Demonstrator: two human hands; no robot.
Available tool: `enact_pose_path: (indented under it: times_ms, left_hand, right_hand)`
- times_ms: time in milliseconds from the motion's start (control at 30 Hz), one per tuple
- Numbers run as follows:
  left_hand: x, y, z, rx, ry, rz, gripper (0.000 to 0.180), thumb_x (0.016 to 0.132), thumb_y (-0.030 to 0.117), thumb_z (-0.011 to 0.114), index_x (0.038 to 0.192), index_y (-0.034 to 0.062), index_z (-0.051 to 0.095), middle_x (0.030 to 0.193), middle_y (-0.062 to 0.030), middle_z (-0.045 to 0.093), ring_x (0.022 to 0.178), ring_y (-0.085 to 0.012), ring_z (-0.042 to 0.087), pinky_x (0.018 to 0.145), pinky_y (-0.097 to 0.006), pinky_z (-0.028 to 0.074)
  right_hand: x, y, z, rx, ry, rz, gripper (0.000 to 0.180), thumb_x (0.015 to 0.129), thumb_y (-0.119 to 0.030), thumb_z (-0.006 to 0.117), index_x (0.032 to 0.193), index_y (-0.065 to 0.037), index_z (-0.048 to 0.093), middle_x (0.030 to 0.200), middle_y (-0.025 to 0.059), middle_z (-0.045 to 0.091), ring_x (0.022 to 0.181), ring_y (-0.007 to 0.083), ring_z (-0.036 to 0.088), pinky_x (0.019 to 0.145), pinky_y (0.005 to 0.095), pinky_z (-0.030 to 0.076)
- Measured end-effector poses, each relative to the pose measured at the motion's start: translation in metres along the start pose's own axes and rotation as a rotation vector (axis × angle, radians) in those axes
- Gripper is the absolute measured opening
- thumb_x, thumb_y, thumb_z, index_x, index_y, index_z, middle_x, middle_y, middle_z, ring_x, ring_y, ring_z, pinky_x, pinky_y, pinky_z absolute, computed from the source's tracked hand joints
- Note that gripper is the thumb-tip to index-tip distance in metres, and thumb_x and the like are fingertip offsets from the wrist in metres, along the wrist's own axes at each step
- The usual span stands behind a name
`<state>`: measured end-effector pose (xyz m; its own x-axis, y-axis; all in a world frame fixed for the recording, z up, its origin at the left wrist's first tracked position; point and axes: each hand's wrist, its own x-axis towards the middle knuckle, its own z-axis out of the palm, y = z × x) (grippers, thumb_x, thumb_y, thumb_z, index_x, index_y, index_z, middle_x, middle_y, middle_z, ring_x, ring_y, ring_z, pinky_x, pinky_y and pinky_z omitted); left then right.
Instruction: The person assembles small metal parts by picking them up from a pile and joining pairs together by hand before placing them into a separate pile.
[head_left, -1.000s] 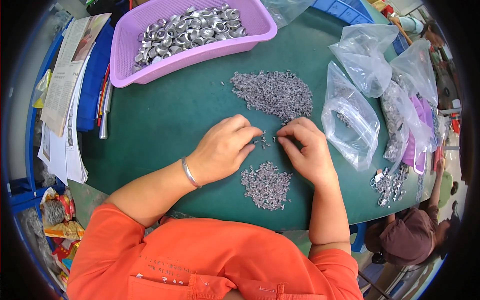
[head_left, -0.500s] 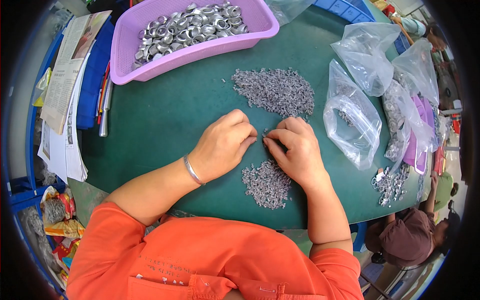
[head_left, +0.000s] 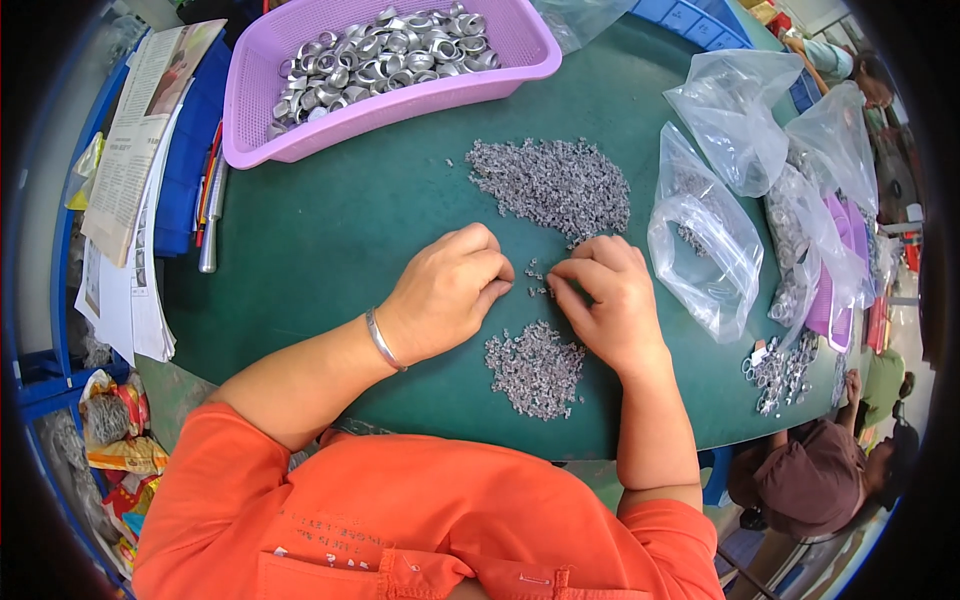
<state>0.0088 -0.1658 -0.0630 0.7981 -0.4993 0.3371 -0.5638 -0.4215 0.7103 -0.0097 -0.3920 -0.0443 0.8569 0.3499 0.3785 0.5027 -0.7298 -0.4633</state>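
Observation:
A large heap of tiny grey metal pieces point(head_left: 550, 185) lies on the green table, and a smaller heap of the same pieces point(head_left: 535, 370) lies closer to me. Between the heaps, a few loose pieces point(head_left: 537, 275) sit in the gap between my hands. My left hand point(head_left: 455, 283) is closed, thumb against fingertips, just left of those loose pieces; a silver bangle circles its wrist. My right hand point(head_left: 612, 300) is pinched too, fingertips beside the loose pieces and below the large heap's edge. What either pinch holds is too small or hidden to make out.
A purple basket point(head_left: 400, 110) of silver rings stands at the far left of the green table point(head_left: 300, 230). Clear plastic bags point(head_left: 705, 240) and a pile of small metal parts point(head_left: 780, 370) lie at right. Papers point(head_left: 140, 150) and a blue bin edge the left. Another person point(head_left: 815, 475) sits at right.
My right hand has shifted slightly right, away from my left hand, uncovering more loose pieces between them. My left hand has hardly moved.

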Motion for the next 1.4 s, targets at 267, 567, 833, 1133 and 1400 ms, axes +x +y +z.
enact_pose_path:
  times_ms: [267,567,833,1133,1400]
  left_hand:
    - [0.000,0.003,-0.003,0.000,-0.017,-0.011,0.011,0.082,0.000,0.076,0.091,0.0035,0.070,0.093,-0.0103,0.061,0.085,-0.0299,0.064,0.076,-0.038,0.053]
    - [-0.001,0.007,0.004,-0.001,-0.014,0.011,0.022,0.084,-0.001,0.074,0.105,0.0047,0.070,0.098,-0.0107,0.061,0.090,-0.0308,0.063,0.078,-0.039,0.053]
    - [0.001,0.009,0.006,0.061,-0.044,0.082,0.028,0.080,0.008,0.080,0.107,0.0063,0.069,0.100,-0.0103,0.060,0.090,-0.0313,0.063,0.079,-0.041,0.052]
    - [0.001,0.007,0.007,0.071,-0.037,0.089,0.030,0.078,0.009,0.081,0.106,0.0067,0.069,0.099,-0.0098,0.059,0.088,-0.0308,0.062,0.077,-0.040,0.051]
    - [0.001,0.005,0.001,-0.033,-0.124,0.149,0.019,0.077,0.009,0.081,0.092,0.0074,0.070,0.092,-0.0081,0.060,0.087,-0.0281,0.062,0.076,-0.038,0.051]
  right_hand:
    - [0.004,-0.003,0.003,0.065,-0.003,0.018,0.007,0.080,-0.008,0.076,0.086,-0.006,0.073,0.088,0.0057,0.064,0.085,0.0281,0.062,0.075,0.0398,0.046]
    - [-0.005,-0.001,-0.010,0.139,-0.202,0.079,0.010,0.079,-0.007,0.076,0.089,-0.007,0.073,0.088,0.0065,0.064,0.087,0.0285,0.063,0.077,0.0397,0.048]
    - [-0.006,0.006,-0.013,0.317,-0.217,0.060,0.012,0.077,-0.005,0.075,0.088,-0.007,0.072,0.087,0.0065,0.064,0.087,0.0290,0.063,0.077,0.0407,0.049]
    - [-0.005,0.003,-0.016,0.265,-0.255,0.065,0.011,0.077,-0.004,0.074,0.087,-0.006,0.073,0.087,0.0076,0.066,0.085,0.0306,0.063,0.077,0.0416,0.050]
    - [-0.002,-0.006,-0.005,0.224,-0.049,0.093,0.012,0.079,-0.004,0.073,0.092,-0.006,0.073,0.086,0.0078,0.063,0.086,0.0315,0.062,0.076,0.0434,0.051]
